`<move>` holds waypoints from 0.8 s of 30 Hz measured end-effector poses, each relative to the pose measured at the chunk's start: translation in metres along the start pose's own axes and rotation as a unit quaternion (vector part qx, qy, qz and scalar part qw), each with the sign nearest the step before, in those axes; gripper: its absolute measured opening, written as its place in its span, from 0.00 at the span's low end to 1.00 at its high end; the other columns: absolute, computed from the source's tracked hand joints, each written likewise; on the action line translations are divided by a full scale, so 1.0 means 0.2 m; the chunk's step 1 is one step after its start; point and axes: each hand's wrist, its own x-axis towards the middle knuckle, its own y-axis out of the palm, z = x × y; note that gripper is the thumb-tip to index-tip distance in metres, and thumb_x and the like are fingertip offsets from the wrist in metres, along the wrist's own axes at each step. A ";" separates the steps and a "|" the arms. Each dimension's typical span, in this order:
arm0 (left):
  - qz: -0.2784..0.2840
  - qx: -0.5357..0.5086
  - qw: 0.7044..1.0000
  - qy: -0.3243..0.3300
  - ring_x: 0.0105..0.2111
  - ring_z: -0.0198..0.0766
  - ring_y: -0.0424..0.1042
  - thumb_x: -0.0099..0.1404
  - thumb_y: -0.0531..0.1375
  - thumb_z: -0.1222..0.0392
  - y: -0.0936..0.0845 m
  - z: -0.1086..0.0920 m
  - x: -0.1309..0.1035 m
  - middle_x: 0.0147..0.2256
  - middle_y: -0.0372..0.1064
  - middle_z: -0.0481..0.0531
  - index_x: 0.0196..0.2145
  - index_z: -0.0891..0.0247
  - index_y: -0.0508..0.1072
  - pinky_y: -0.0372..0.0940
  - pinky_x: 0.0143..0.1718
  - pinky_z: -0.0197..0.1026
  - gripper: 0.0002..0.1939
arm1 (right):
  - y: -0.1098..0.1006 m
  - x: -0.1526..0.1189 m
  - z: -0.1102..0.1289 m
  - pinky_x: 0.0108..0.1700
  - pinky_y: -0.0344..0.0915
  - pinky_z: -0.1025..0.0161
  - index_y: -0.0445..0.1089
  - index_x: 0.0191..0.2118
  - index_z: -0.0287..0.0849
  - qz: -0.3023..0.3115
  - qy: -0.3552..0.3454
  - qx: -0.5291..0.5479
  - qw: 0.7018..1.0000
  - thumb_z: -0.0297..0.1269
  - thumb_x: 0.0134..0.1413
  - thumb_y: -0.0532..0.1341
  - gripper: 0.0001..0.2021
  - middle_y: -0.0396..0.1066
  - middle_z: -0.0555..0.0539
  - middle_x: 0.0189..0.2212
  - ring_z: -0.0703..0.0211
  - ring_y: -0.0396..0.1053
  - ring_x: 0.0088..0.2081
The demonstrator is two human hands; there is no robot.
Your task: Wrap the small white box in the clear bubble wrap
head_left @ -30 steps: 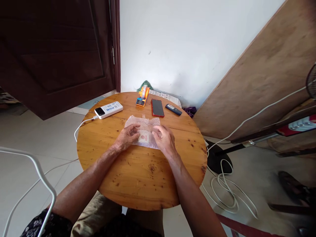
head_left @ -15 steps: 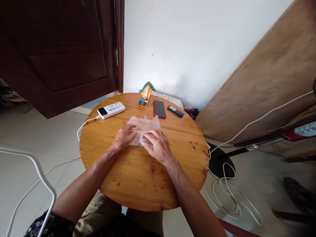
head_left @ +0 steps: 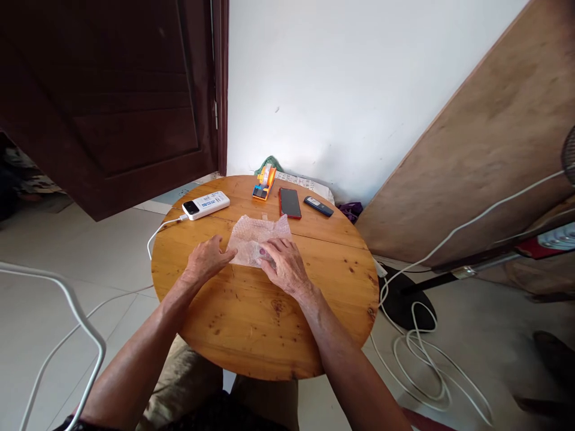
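A sheet of clear bubble wrap (head_left: 257,230) lies spread on the round wooden table (head_left: 242,323). My right hand (head_left: 285,263) rests on its near right part, thumb and fingers curled around a small clear bundle that shows a dark reddish spot. What sits inside the bundle is mostly covered by the fingers. At the wrap's left edge is my left hand (head_left: 207,260), fingers loosely apart and holding nothing, its thumb close to the sheet.
Beyond the wrap stand an orange tape dispenser (head_left: 264,182), a red-edged phone (head_left: 290,203) and a dark blue remote-like device (head_left: 318,206). A white power bank (head_left: 206,205) with a cable lies at left. A white wall rises behind; coiled cable (head_left: 422,353) is on the floor.
My left hand has moved left, off the middle of the bubble wrap, and its fingers have opened. My right hand stays on the small bundle. The view has shifted slightly.
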 end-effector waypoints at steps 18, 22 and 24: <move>0.009 -0.453 0.883 -0.123 0.15 0.30 0.64 0.52 0.62 0.67 0.09 -0.05 -0.03 0.20 0.68 0.43 0.53 0.74 0.65 0.60 0.14 0.31 0.29 | -0.01 0.00 0.02 0.54 0.54 0.53 0.66 0.58 0.46 0.037 0.001 -0.021 0.999 0.38 0.65 0.58 0.18 0.72 0.44 0.50 0.49 0.60 0.55; 0.026 -0.468 0.874 -0.130 0.16 0.31 0.66 0.54 0.63 0.64 0.10 -0.02 -0.03 0.22 0.69 0.46 0.47 0.73 0.68 0.60 0.13 0.31 0.22 | 0.00 0.00 0.02 0.53 0.54 0.53 0.66 0.58 0.46 0.036 0.004 -0.019 0.999 0.38 0.64 0.59 0.18 0.72 0.44 0.49 0.49 0.61 0.55; 0.060 -0.475 0.870 -0.119 0.16 0.30 0.66 0.54 0.64 0.62 0.10 -0.01 -0.02 0.22 0.69 0.47 0.37 0.71 0.71 0.60 0.12 0.31 0.14 | 0.00 0.00 0.02 0.53 0.55 0.52 0.66 0.58 0.46 0.034 0.005 -0.017 0.999 0.38 0.64 0.59 0.18 0.73 0.44 0.49 0.49 0.61 0.55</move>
